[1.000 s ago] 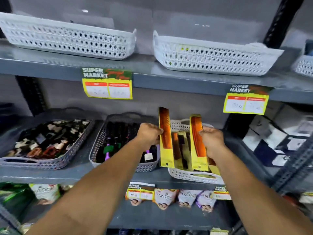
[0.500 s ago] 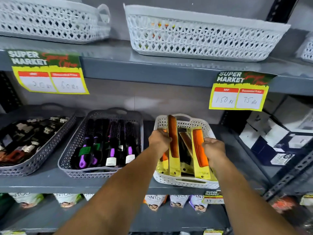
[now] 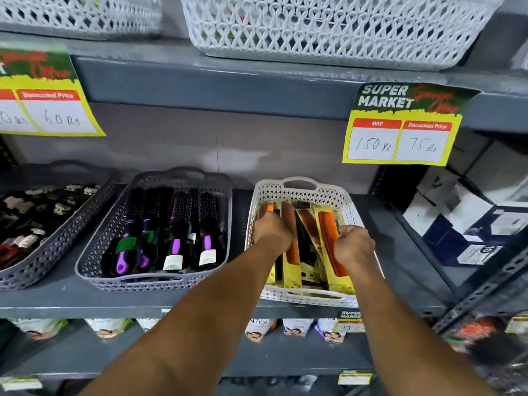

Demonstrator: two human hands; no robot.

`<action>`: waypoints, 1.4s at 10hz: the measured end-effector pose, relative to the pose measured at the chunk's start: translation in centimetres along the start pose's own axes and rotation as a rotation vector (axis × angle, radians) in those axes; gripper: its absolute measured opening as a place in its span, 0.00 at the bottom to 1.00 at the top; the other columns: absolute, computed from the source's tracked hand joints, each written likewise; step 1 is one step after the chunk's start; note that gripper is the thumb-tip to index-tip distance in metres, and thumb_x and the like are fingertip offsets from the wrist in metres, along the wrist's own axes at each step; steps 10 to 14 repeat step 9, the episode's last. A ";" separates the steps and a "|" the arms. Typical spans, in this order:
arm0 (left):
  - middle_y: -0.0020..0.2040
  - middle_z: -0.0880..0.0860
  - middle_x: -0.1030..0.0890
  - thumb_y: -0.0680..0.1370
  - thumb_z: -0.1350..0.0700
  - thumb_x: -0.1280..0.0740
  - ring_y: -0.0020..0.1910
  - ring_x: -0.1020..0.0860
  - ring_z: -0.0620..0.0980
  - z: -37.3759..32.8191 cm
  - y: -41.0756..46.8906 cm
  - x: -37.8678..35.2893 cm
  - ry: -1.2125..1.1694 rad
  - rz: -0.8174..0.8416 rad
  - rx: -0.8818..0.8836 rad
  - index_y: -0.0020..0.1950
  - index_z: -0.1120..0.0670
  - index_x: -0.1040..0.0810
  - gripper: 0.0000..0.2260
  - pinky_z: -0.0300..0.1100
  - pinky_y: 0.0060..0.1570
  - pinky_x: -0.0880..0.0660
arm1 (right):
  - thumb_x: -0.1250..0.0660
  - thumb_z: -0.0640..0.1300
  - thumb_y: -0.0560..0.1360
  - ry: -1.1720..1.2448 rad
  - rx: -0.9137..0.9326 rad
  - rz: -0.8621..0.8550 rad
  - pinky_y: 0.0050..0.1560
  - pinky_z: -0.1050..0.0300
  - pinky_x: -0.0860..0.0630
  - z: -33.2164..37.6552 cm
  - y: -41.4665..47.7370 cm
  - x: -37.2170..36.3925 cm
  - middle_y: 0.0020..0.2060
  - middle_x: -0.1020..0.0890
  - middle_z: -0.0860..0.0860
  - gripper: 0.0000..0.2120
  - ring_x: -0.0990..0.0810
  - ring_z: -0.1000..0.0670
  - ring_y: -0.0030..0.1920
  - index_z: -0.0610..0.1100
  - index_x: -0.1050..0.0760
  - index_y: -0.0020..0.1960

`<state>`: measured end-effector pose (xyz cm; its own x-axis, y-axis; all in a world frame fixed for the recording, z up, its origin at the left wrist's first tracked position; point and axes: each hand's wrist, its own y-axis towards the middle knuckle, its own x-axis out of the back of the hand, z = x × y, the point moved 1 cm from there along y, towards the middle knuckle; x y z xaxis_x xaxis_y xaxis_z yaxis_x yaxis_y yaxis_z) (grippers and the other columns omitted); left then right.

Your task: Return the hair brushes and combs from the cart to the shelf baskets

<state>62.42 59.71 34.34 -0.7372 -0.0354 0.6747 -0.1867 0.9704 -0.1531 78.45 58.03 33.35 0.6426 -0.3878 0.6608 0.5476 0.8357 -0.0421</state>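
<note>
A white lattice basket (image 3: 300, 192) on the middle shelf holds several orange combs on yellow cards. Both my hands are down inside it. My left hand (image 3: 271, 232) grips an upright comb pack (image 3: 291, 252) near the basket's left side. My right hand (image 3: 353, 244) grips another comb pack (image 3: 331, 238) toward the right side. Both packs stand on edge among the other packs. To the left, a grey basket (image 3: 185, 178) holds several black round hair brushes (image 3: 174, 221) with purple handles.
A dark basket of hair clips (image 3: 37, 221) sits at far left. Two white baskets (image 3: 328, 27) stand on the shelf above, with yellow price tags (image 3: 400, 124) hanging off its edge. White boxes (image 3: 463, 212) fill the right. Packets (image 3: 294, 328) line the lower shelf.
Both hands have lowered the two comb packs from above the white basket down into it. The view has moved closer to the shelf.
</note>
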 end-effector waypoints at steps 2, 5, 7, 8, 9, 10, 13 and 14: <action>0.53 0.63 0.19 0.78 0.67 0.44 0.53 0.19 0.61 -1.4 -0.9 -0.4 0.277 0.024 -0.176 0.60 0.64 0.25 0.13 0.49 0.49 0.22 | 0.40 0.34 0.75 -0.074 0.115 0.028 0.45 0.57 0.26 0.6 -1.5 0.9 0.53 0.18 0.39 0.13 0.20 0.37 0.52 0.41 0.19 0.53; 0.54 0.60 0.20 0.78 0.66 0.42 0.54 0.20 0.59 -0.8 -2.5 0.6 0.445 0.111 -0.315 0.56 0.60 0.22 0.11 0.51 0.54 0.23 | 0.39 0.40 0.76 -0.151 0.142 0.067 0.50 0.60 0.28 0.7 -2.2 0.9 0.62 0.21 0.44 0.16 0.21 0.42 0.57 0.47 0.23 0.62; 0.54 0.59 0.21 0.75 0.63 0.36 0.57 0.26 0.59 0.8 -3.3 0.8 0.701 0.205 -0.491 0.58 0.54 0.22 0.13 0.54 0.57 0.25 | 0.40 0.38 0.76 -0.205 0.169 0.069 0.55 0.58 0.27 1.1 -3.5 0.4 0.58 0.19 0.42 0.16 0.21 0.41 0.57 0.45 0.23 0.62; 0.55 0.59 0.21 0.75 0.60 0.36 0.59 0.27 0.59 1.3 -3.7 1.4 0.720 0.215 -0.541 0.58 0.53 0.22 0.13 0.54 0.56 0.27 | 0.41 0.39 0.76 -0.221 0.230 0.033 0.54 0.56 0.25 1.3 -4.2 0.8 0.56 0.18 0.40 0.17 0.20 0.39 0.55 0.46 0.24 0.62; 0.55 0.57 0.20 0.73 0.59 0.37 0.59 0.26 0.59 0.8 -5.3 2.8 0.640 0.161 -0.629 0.56 0.52 0.22 0.12 0.54 0.57 0.26 | 0.42 0.41 0.77 -0.190 0.384 -0.049 0.52 0.53 0.23 1.5 -6.0 1.5 0.52 0.16 0.42 0.16 0.19 0.40 0.51 0.49 0.24 0.62; 0.55 0.57 0.20 0.73 0.59 0.37 0.59 0.26 0.59 0.8 -5.3 2.8 0.640 0.161 -0.629 0.56 0.52 0.22 0.12 0.54 0.57 0.26 | 0.42 0.41 0.77 -0.190 0.384 -0.049 0.52 0.53 0.23 1.5 -6.0 1.5 0.52 0.16 0.42 0.16 0.19 0.40 0.51 0.49 0.24 0.62; 0.55 0.57 0.20 0.73 0.59 0.37 0.59 0.26 0.59 0.8 -5.3 2.8 0.640 0.161 -0.629 0.56 0.52 0.22 0.12 0.54 0.57 0.26 | 0.42 0.41 0.77 -0.190 0.384 -0.049 0.52 0.53 0.23 1.5 -6.0 1.5 0.52 0.16 0.42 0.16 0.19 0.40 0.51 0.49 0.24 0.62; 0.55 0.57 0.20 0.73 0.59 0.37 0.59 0.26 0.59 0.8 -5.3 2.8 0.640 0.161 -0.629 0.56 0.52 0.22 0.12 0.54 0.57 0.26 | 0.42 0.41 0.77 -0.190 0.384 -0.049 0.52 0.53 0.23 1.5 -6.0 1.5 0.52 0.16 0.42 0.16 0.19 0.40 0.51 0.49 0.24 0.62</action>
